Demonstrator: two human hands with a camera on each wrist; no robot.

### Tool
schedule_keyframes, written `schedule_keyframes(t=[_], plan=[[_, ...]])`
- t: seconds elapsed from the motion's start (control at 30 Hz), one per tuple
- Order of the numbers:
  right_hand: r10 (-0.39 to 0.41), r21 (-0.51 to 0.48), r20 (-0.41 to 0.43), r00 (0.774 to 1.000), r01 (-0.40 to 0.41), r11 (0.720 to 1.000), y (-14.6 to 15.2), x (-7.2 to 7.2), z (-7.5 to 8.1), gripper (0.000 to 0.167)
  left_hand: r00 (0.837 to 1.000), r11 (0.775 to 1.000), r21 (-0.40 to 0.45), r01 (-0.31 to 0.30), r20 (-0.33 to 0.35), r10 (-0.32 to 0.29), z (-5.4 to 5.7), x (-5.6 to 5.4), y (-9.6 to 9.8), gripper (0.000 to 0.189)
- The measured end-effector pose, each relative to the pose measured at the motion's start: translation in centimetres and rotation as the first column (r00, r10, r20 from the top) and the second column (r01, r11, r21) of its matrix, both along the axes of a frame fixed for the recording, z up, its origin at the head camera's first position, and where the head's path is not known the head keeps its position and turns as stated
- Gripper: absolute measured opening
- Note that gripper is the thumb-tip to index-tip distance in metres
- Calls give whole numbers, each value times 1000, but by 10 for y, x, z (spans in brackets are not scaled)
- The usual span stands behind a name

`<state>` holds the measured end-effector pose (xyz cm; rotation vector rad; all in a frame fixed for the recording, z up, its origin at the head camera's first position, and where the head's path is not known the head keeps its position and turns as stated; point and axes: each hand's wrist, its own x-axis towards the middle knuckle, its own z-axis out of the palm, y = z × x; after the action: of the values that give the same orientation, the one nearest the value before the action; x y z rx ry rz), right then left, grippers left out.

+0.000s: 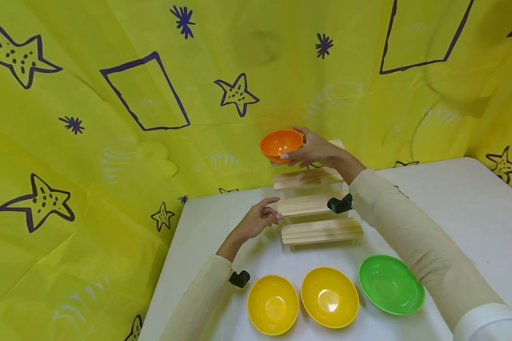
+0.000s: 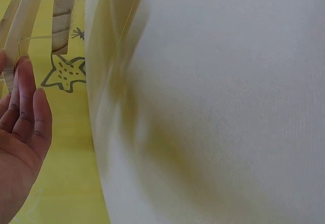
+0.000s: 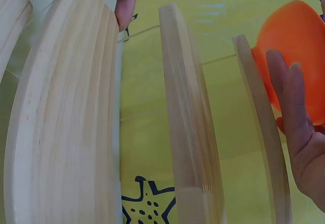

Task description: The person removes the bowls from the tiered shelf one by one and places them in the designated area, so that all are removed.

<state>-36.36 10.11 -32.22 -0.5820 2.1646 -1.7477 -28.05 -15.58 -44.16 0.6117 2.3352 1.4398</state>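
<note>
My right hand (image 1: 317, 149) grips an orange bowl (image 1: 277, 142) by its right side, over the left end of the top shelf of a wooden tiered stand (image 1: 322, 230). In the right wrist view the orange bowl (image 3: 289, 46) is close against that shelf; whether its full weight rests there I cannot tell. My left hand (image 1: 256, 220) holds the left end of a lower shelf, thumb at the front edge and a finger at the back. The left wrist view shows the left hand (image 2: 23, 127) with its fingers at the stand.
Two yellow bowls (image 1: 273, 305) and a green bowl (image 1: 390, 284) stand in front of the stand on the white table (image 1: 452, 203). Behind it hangs a yellow cloth (image 1: 281, 57) with drawn stars. Black wrist devices (image 1: 340, 203) sit at both wrists.
</note>
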Motion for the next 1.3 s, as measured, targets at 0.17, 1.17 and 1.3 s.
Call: schedule_keyframes(t=[0.17,1.17,1.3], plan=[[-21,45,-8,1000,21,999,-4,-2,-1,106,1000,1000,4,1,8,-1,0,0,1,60],[-50,15,-28,998,50,999,2,2,-7,101,1000,1000,-6,-20,1,20,1,2,2,57],[-48,19,-37,998,49,999,6,3,-6,100,1000,1000,-6,-15,-9,15,1,1,2,58]])
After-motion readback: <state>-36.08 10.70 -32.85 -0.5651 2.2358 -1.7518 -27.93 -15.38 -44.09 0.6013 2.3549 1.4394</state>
